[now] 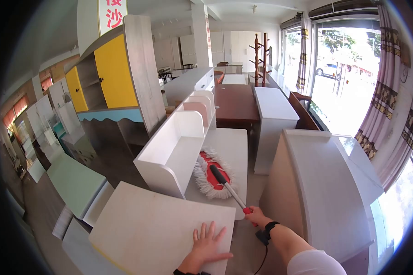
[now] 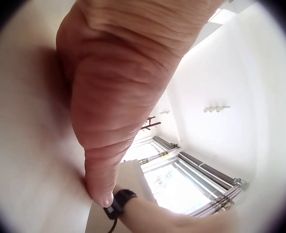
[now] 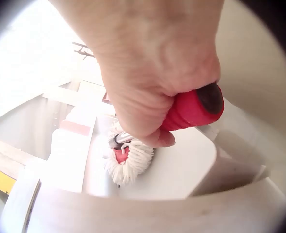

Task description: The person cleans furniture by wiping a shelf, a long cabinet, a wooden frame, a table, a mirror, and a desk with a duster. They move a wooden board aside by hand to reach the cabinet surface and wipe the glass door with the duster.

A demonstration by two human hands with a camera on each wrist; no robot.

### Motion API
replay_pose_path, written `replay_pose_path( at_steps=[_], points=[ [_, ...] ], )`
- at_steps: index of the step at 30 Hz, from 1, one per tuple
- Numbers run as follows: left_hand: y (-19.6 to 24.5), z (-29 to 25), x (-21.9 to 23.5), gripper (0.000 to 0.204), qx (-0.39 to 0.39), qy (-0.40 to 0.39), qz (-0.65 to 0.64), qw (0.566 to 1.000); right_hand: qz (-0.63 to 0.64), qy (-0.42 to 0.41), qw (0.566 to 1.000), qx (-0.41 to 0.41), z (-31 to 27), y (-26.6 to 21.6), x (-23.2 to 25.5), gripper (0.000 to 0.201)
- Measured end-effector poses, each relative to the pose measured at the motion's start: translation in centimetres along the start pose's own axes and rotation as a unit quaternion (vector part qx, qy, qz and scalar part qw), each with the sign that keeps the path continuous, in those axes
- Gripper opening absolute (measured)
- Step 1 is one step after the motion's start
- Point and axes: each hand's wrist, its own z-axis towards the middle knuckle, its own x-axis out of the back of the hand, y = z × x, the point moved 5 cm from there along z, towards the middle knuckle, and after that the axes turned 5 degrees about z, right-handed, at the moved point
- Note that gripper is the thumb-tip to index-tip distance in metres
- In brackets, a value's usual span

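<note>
My right hand (image 1: 257, 217) grips the red handle (image 3: 194, 109) of a duster. The duster's mop head (image 1: 214, 174), red in the middle with a white string fringe, lies on a white desktop (image 1: 236, 149) beside a white shelf unit (image 1: 169, 158). In the right wrist view the white fringe (image 3: 133, 165) shows below the hand. My left hand (image 1: 208, 243) rests palm down with spread fingers on a pale board top (image 1: 147, 220) in front of me. The left wrist view shows its thumb side (image 2: 109, 87) close up against that surface.
A grey-white cabinet (image 1: 330, 174) stands close on the right. A tall cabinet with yellow doors (image 1: 116, 68) rises on the left, and a pale green top (image 1: 76, 181) lies below it. Farther back are a brown table (image 1: 236, 101) and wooden coat racks (image 1: 257, 59). A cable (image 1: 265, 259) hangs near my right wrist.
</note>
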Motion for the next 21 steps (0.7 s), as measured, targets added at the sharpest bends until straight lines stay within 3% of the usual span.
replay_pose_path(
  at_steps=[4,5,7,10,15,18,21],
  points=[
    [0.6,0.1,1.6,0.099,0.008,-0.037,-0.003,0.999,-0.014,0.074,0.997,0.022,8.0,-2.9,3.1,0.035],
    [1.0,-0.1,2.2,0.104,0.013,-0.023,-0.096,0.995,-0.013,0.097,0.995,0.022,10.1,-2.9,3.7,0.033],
    [0.9,0.1,1.8,0.107,0.01,-0.042,-0.091,0.995,-0.01,0.124,0.992,-0.018,13.2,-2.1,4.2,0.03],
    [1.6,-0.1,4.0,0.087,0.011,-0.012,-0.026,1.0,-0.028,0.156,0.987,-0.028,14.3,-1.2,3.0,0.028],
    [0.2,0.8,-0.7,0.101,0.012,-0.058,0.02,0.998,-0.028,0.152,0.987,-0.041,7.0,3.2,-0.5,0.039],
    [-0.1,0.8,-0.4,0.102,0.01,-0.056,0.013,0.998,-0.039,0.128,0.988,-0.082,-4.1,0.7,-2.0,0.033],
    [-0.7,1.2,-0.6,0.101,0.011,-0.05,0.002,0.999,-0.053,0.105,0.989,-0.094,-13.0,1.3,-3.7,0.032]
  ],
)
